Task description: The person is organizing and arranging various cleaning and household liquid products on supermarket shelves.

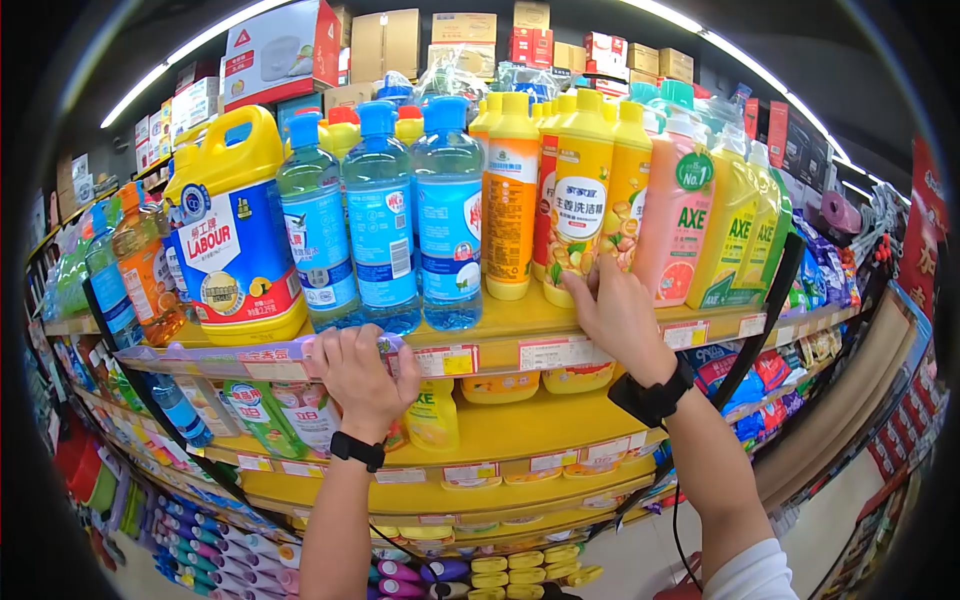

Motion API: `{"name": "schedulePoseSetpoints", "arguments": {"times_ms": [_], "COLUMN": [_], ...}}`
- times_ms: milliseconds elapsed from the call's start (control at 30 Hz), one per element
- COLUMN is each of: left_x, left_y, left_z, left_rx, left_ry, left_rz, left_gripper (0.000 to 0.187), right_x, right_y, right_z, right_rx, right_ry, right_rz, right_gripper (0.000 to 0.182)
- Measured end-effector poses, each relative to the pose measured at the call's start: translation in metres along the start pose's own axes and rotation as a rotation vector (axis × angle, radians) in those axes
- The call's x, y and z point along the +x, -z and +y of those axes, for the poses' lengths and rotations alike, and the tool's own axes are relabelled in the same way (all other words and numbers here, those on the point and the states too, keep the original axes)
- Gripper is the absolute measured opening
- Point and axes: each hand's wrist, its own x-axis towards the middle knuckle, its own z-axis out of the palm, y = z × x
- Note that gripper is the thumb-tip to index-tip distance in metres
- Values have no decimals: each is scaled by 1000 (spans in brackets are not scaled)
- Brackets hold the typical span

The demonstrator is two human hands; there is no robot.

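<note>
Left hand point(358, 378): curled over purple strip point(235, 358) | Right hand point(625, 320): half-closed at yellow bottle point(578, 195), hold unclear | Step: apparently bottle handling | Demand: controlled contact, neighbours undisturbed

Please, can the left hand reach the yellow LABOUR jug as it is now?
Probably yes: the left hand is at the shelf edge, the jug stands in the front row, and nothing seems to block it.
</note>
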Motion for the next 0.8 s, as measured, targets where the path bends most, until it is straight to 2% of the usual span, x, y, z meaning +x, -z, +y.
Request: {"name": "schedulePoseSetpoints", "arguments": {"times_ms": [300,400,500,600,700,800], "left_x": [3,3,3,4,2,2], "left_y": [3,2,2,1,0,0], "left_z": [1,0,1,1,0,1], "left_rx": [-18,-9,1,12,25,33], "left_ry": [-28,-32,-30,-45,-50,-46], "left_rz": [-1,-2,-5,14,9,-8], "left_gripper": [31,30,29,28,29,29], "right_x": [-2,-9,-10,-3,13,27], "right_y": [4,0,-4,-8,-21,-37], "right_z": [0,-5,-25,-43,-48,-48], "right_rx": [87,183,247,207,179,203], "right_ry": [-119,5,116,117,13,-26], "right_rz": [-68,117,120,32,-161,-195], "right_gripper": [36,31,23,18,30,33]}}
